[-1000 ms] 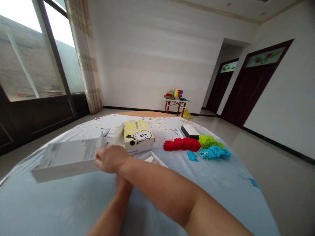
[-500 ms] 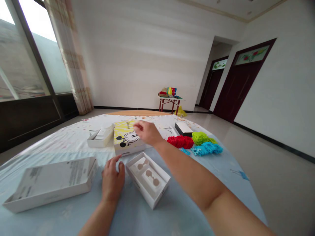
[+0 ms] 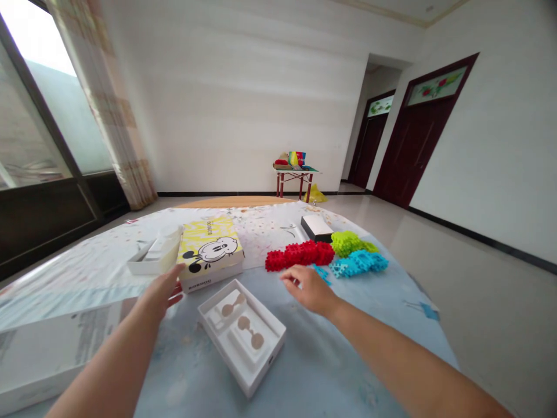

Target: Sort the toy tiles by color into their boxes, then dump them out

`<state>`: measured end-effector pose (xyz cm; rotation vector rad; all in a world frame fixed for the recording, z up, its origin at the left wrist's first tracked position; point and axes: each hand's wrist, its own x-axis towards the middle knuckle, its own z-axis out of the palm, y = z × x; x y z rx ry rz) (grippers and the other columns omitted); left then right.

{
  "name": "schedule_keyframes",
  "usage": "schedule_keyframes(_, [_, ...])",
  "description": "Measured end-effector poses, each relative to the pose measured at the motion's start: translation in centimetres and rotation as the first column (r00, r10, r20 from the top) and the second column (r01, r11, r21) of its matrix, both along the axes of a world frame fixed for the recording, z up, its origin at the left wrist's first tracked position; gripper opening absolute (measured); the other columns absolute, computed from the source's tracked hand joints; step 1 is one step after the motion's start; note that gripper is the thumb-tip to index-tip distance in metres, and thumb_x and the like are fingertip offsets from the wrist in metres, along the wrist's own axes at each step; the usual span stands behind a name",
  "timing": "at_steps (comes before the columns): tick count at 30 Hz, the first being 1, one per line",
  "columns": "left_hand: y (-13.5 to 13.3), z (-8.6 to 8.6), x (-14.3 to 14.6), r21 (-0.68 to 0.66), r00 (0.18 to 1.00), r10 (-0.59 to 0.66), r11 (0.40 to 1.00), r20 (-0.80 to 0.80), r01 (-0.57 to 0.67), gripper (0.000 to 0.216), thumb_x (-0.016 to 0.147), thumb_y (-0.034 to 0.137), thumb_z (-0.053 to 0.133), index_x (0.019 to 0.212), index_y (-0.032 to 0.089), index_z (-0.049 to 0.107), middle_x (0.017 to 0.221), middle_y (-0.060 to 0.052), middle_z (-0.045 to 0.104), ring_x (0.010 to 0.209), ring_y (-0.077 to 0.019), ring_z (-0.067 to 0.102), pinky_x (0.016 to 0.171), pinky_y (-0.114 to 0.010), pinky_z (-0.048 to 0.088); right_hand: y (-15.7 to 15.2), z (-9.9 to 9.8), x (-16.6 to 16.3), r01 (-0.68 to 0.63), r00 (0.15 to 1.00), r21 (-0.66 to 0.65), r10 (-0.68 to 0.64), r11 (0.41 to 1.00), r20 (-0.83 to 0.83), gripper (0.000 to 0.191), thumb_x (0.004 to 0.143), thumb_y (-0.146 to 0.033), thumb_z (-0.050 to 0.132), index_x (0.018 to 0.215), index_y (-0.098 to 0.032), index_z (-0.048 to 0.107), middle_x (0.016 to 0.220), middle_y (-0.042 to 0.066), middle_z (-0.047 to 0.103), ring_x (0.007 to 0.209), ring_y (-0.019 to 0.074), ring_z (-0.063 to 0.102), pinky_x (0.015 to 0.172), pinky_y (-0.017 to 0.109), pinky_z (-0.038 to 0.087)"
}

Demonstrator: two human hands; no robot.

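My left hand (image 3: pixel 166 288) is at the near left corner of a white box (image 3: pixel 212 275) with a yellow cartoon lid. Its fingers are apart, and the fingertips seem to touch the corner. My right hand (image 3: pixel 312 288) hovers in front of a row of red interlocking plastic blocks (image 3: pixel 300 254), its fingers curled in. Whether anything is between them cannot be seen. Small blue pieces (image 3: pixel 322 274) lie just beyond the knuckles. Between my hands sits an open white box (image 3: pixel 243 334) with a moulded insert showing brown dumbbell-shaped cut-outs.
Lime green blocks (image 3: pixel 351 244) and blue blocks (image 3: pixel 360 265) lie to the right, with a black-sided box (image 3: pixel 317 227) behind. A small white tray (image 3: pixel 145 264) stands left of the yellow-lidded box. A large white box (image 3: pixel 47 354) fills the near left, partly behind my forearm.
My right hand has moved from above the yellow-lidded box to the right, beside the red blocks. My left hand has moved forward and left to the box corner. The view has shifted slightly.
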<state>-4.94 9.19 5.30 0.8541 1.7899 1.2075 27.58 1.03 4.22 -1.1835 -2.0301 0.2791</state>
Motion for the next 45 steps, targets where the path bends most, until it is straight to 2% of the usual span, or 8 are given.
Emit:
schedule_keyframes(3, [1.6,0.4,0.6,-0.079,0.983,-0.029,0.996,0.179,0.044,0.027,0.073,0.031,0.057,0.096,0.019,0.05,0.07,0.0,0.054,0.06,-0.0136,0.054,0.057,-0.026,0.049,-3.4,-1.7,0.8,-0.089,0.996,-0.034,0.089,0.995,-0.001,0.014,0.083,-0.017,0.051,0.088,-0.018,0.064,0.081,0.003,0.065,0.074,0.0135,0.059,0.068,0.023,0.045])
schedule_keyframes(7, [4.8,0.1,2.3,-0.058,0.987,-0.035,0.997,0.154,0.045,0.023,0.074,0.031,0.054,0.094,0.021,0.048,0.07,0.001,0.051,0.059,-0.0122,0.051,0.052,-0.023,0.047,-5.3,-3.7,1.9,-0.108,0.994,-0.071,0.108,0.992,-0.008,0.015,0.083,-0.014,0.051,0.089,-0.018,0.064,0.082,0.004,0.065,0.075,0.0132,0.059,0.069,0.022,0.045])
schedule_keyframes(14, [10.0,-0.2,8.7,-0.012,0.983,-0.146,0.989,0.111,0.148,0.015,0.072,0.025,0.054,0.084,0.019,0.048,0.069,0.001,0.051,0.053,-0.0095,0.049,0.049,-0.019,0.044,-4.0,-5.2,2.1,-0.106,0.994,-0.065,0.107,0.992,0.02,0.017,0.083,-0.014,0.05,0.092,-0.016,0.064,0.087,0.007,0.066,0.083,0.0155,0.06,0.077,0.025,0.046])
schedule_keyframes(21, [11.9,-0.1,12.8,-0.083,0.947,-0.319,0.944,0.033,0.321,0.021,0.065,0.034,0.057,0.078,0.019,0.051,0.068,-0.002,0.054,0.057,-0.0137,0.053,0.053,-0.025,0.046,-3.6,-5.3,2.4,-0.122,0.99,-0.076,0.127,0.99,0.062,0.018,0.081,-0.013,0.05,0.092,-0.016,0.063,0.087,0.007,0.066,0.082,0.0158,0.06,0.077,0.025,0.047])
schedule_keyframes(28, [12.4,0.1,15.9,-0.145,0.885,-0.46,0.882,-0.064,0.448,0.032,0.06,0.044,0.06,0.078,0.02,0.052,0.077,-0.006,0.06,0.068,-0.0187,0.058,0.058,-0.029,0.046,-3.4,-5.4,2.4,-0.108,0.989,-0.078,0.115,0.991,0.095,0.019,0.08,-0.013,0.05,0.092,-0.016,0.064,0.086,0.007,0.066,0.082,0.0159,0.06,0.077,0.025,0.047])
schedule_keyframes(36, [11.6,0.4,18.4,-0.168,0.835,-0.517,0.855,-0.19,0.491,0.038,0.058,0.051,0.06,0.082,0.022,0.054,0.085,-0.008,0.065,0.074,-0.0245,0.06,0.061,-0.036,0.045,-3.2,-5.7,2.3,-0.101,0.989,-0.067,0.107,0.993,0.101,0.02,0.079,-0.013,0.051,0.093,-0.015,0.064,0.087,0.008,0.066,0.083,0.0161,0.06,0.077,0.025,0.047])
schedule_keyframes(41, [10.2,1.7,18.4,-0.038,0.849,-0.426,0.899,-0.311,0.437,0.033,0.062,0.043,0.06,0.084,0.019,0.057,0.092,-0.012,0.064,0.087,-0.0305,0.058,0.066,-0.039,0.045,-3.4,-4.4,3.1,-0.062,0.998,-0.004,0.062,0.998,-0.01,0.019,0.083,-0.017,0.048,0.094,-0.017,0.063,0.087,0.006,0.066,0.081,0.0147,0.06,0.076,0.025,0.047])
schedule_keyframes(45, [7.0,3.8,18.3,0.142,0.861,-0.33,0.901,-0.388,0.409,0.036,0.067,0.035,0.056,0.099,0.018,0.057,0.106,-0.011,0.061,0.1,-0.0274,0.055,0.075,-0.034,0.044,-3.1,-2.1,6.0,0.182,0.965,0.086,-0.161,0.98,-0.207,0.019,0.086,-0.024,0.048,0.095,-0.019,0.063,0.092,0.006,0.067,0.086,0.0156,0.06,0.08,0.028,0.047])
